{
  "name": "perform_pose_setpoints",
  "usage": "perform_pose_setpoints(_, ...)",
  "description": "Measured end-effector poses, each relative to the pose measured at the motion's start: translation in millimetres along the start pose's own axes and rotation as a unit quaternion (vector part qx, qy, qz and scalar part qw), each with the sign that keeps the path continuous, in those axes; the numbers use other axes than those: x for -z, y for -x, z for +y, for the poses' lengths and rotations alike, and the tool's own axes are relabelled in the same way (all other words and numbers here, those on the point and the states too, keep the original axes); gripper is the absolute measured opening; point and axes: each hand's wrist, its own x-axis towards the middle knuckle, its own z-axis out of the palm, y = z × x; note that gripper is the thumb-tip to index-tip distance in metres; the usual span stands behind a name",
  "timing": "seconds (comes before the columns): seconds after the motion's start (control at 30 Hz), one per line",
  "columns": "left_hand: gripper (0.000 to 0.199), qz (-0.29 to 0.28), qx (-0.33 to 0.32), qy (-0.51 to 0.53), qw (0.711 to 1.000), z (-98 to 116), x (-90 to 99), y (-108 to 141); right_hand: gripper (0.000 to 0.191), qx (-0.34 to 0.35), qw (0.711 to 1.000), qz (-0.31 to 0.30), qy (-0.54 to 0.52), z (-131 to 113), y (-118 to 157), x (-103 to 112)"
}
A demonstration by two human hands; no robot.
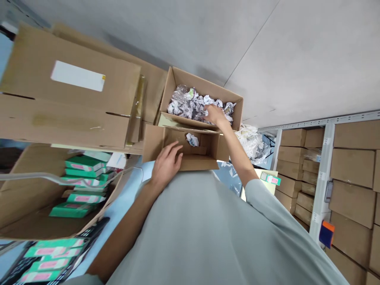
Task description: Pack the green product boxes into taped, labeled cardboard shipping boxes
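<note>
One box [198, 162] holds a single paper wad [192, 139]

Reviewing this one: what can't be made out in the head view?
All in the head view:
Right hand: any grip on crumpled paper is hidden by the hand.
Paper-filled box: its floor is covered by that paper.
White label: any print is too small and blurred.
Green boxes: any lettering is likewise blurred.
Shelved cartons: some cut off by the right edge.

Green packs [86, 197] lie in a carton [26, 202]; shelving [320, 186] holds brown boxes [352, 168].
</note>
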Motion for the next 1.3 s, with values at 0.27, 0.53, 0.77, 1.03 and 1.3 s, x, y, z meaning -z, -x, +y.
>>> perform_pose_setpoints(0.27, 0.039, 0.022, 0.008, 0.009, 1.000, -3, -1.2, 7, 0.032, -0.010, 1.000, 0.007, 0.025, -8, -3, 2)
perform_pose_setpoints(0.53, 0.038, 0.026, 0.012, 0.027, 0.999, -1, -6.0, 8, 0.027, 0.061, 0.947, 0.213, -0.235, 18, 127, 12)
perform_pose_setpoints(0.77, 0.038, 0.011, 0.008, 0.014, 1.000, 0, -4.9, 4, 0.022, 0.020, 0.988, 0.018, -0.150, -5, 174, -42)
perform_pose_setpoints(1.03, 0.039, 0.014, -0.008, -0.007, 1.000, -2, -1.4, 3, 0.033, -0.052, 0.994, 0.055, -0.085, 8, 147, -24)
perform_pose_setpoints(1.3, 0.039, 0.014, -0.008, -0.012, 1.000, -3, -0.4, 2, 0.038, -0.194, 0.978, -0.033, 0.067, 57, 46, 17)
